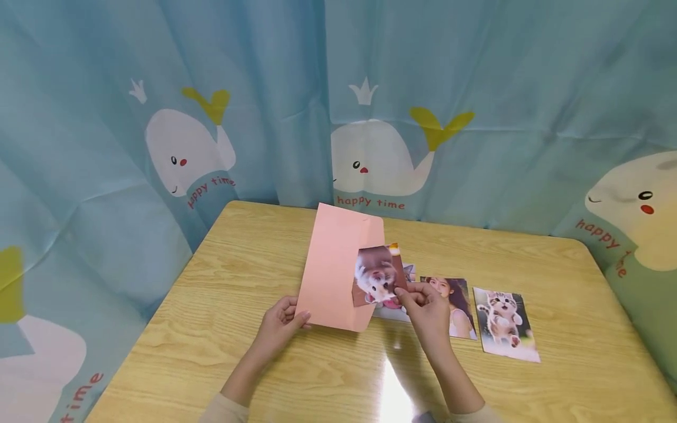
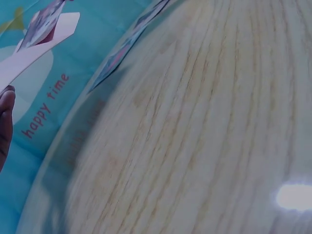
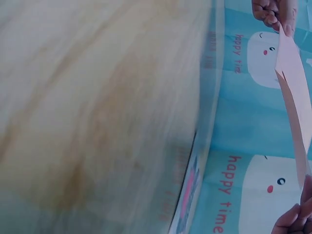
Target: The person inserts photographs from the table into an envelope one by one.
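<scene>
My left hand (image 1: 280,326) holds a pink envelope (image 1: 330,270) by its lower left corner, thumb on the front. The envelope is tilted up above the table, its flap side facing right. With thumb and fingers my right hand (image 1: 428,311) pinches the right edge of a photo (image 1: 375,273) of a pale furry animal, seen upside down. The photo's left part overlaps the envelope's opening side. In the right wrist view the envelope (image 3: 295,83) stretches between the left hand (image 3: 278,12) and the right hand (image 3: 295,217). Only part of the left hand (image 2: 5,126) enters the left wrist view.
On the wooden table (image 1: 211,282) lie a photo (image 1: 394,312) partly hidden behind the held one, a portrait photo (image 1: 457,308) of a person, and a kitten photo (image 1: 505,323) farther right. A blue curtain (image 1: 285,88) with whales hangs behind the table.
</scene>
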### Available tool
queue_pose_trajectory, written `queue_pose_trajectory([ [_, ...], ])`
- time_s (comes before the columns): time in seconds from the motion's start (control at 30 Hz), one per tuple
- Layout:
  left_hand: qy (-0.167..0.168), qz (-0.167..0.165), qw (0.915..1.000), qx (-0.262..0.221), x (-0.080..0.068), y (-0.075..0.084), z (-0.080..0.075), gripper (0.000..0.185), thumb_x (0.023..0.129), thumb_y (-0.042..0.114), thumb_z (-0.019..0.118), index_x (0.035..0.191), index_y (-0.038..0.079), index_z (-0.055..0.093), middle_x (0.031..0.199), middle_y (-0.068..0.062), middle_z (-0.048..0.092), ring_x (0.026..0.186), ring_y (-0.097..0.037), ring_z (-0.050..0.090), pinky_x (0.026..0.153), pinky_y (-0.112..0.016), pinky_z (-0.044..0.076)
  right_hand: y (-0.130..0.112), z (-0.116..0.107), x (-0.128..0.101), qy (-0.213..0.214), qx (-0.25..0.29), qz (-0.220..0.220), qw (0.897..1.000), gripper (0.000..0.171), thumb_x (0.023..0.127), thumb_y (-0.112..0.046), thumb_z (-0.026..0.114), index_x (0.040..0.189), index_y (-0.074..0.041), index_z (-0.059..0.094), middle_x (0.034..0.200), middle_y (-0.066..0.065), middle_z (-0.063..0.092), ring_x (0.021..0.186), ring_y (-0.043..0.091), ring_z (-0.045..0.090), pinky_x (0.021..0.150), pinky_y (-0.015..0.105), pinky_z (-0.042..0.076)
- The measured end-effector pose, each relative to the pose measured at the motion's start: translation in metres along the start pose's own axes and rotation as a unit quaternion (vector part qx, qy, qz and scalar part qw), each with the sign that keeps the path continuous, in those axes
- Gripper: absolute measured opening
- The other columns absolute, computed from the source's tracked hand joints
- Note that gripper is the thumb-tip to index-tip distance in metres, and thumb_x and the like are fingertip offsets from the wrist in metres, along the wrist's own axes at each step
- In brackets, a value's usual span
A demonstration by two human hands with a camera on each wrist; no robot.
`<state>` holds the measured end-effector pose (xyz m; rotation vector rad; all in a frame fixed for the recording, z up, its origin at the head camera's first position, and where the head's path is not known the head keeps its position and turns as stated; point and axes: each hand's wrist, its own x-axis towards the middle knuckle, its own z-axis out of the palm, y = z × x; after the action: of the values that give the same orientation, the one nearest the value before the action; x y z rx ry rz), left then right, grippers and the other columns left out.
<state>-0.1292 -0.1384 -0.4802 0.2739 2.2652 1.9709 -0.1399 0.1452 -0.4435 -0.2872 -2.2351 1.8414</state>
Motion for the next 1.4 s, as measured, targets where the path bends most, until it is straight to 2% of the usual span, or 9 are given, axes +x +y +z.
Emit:
queue_pose_trajectory([
  [0.3,0.004,0.007,0.9999,0.006,-0.003,-0.002,0.005,0.033,0.094,0.015,0.06,0.116,-0.007,0.051,0.1,-0.022,0.066,0.081,-0.032,0.067,0.08,-0.034,0.057,0.009,0.013,-0.003,0.022,0.026,0.002,0.999,0.019,0.083,-0.009,0.073,0.089,0.006,0.063,0.065,0.008,0.069,0.048,0.003,0.051,0.042,0.016,0.036],
  [0.43,0.001,0.014,0.9999,0.006,-0.003,-0.005,0.006,0.033,0.094,0.016,0.06,0.117,-0.007,0.051,0.1,-0.022,0.066,0.081,-0.03,0.067,0.08,-0.032,0.057,0.011,0.018,-0.004,0.025,0.033,-0.009,0.999,0.018,0.082,-0.008,0.073,0.086,0.006,0.062,0.065,0.011,0.069,0.048,0.003,0.054,0.042,0.015,0.035],
  [0.67,0.004,0.004,1.0,0.008,-0.003,-0.007,0.01,0.034,0.093,0.018,0.061,0.117,-0.005,0.052,0.098,-0.018,0.068,0.081,-0.031,0.068,0.08,-0.029,0.056,0.012,0.022,-0.006,0.021,0.032,-0.022,0.999,0.016,0.083,-0.006,0.072,0.087,0.006,0.063,0.067,0.013,0.069,0.051,0.002,0.059,0.041,0.015,0.031],
  [1.0,0.008,0.004,1.0,0.0,-0.002,-0.008,0.014,0.034,0.093,0.018,0.061,0.117,-0.005,0.052,0.1,-0.02,0.067,0.082,-0.034,0.067,0.08,-0.035,0.057,0.014,0.023,-0.005,0.019,0.006,-0.044,0.999,0.018,0.081,-0.008,0.074,0.089,0.005,0.063,0.069,0.016,0.068,0.053,0.004,0.061,0.044,0.013,0.04],
  [1.17,0.009,0.006,0.9999,-0.007,-0.002,-0.01,0.015,0.034,0.094,0.017,0.06,0.117,-0.005,0.051,0.101,-0.021,0.066,0.084,-0.036,0.067,0.081,-0.036,0.056,0.017,0.025,-0.007,0.024,-0.037,-0.084,0.996,0.012,0.084,-0.003,0.069,0.091,0.004,0.062,0.072,0.015,0.068,0.055,-0.002,0.052,0.047,0.012,0.04],
  [1.3,0.004,0.018,0.9998,-0.005,-0.002,-0.01,0.015,0.033,0.094,0.015,0.059,0.118,-0.006,0.05,0.101,-0.022,0.066,0.084,-0.038,0.066,0.082,-0.036,0.056,0.019,0.027,-0.008,0.035,-0.05,-0.138,0.989,0.011,0.083,0.0,0.07,0.09,0.004,0.062,0.072,0.016,0.068,0.057,-0.003,0.052,0.048,0.011,0.041],
  [1.4,0.007,0.015,0.9998,-0.006,-0.001,-0.008,0.016,0.033,0.094,0.016,0.06,0.117,-0.006,0.05,0.101,-0.022,0.066,0.084,-0.037,0.066,0.082,-0.036,0.056,0.018,0.027,-0.009,0.047,-0.064,-0.173,0.982,0.01,0.081,0.0,0.071,0.086,0.002,0.063,0.07,0.013,0.068,0.057,-0.004,0.051,0.046,0.01,0.04],
])
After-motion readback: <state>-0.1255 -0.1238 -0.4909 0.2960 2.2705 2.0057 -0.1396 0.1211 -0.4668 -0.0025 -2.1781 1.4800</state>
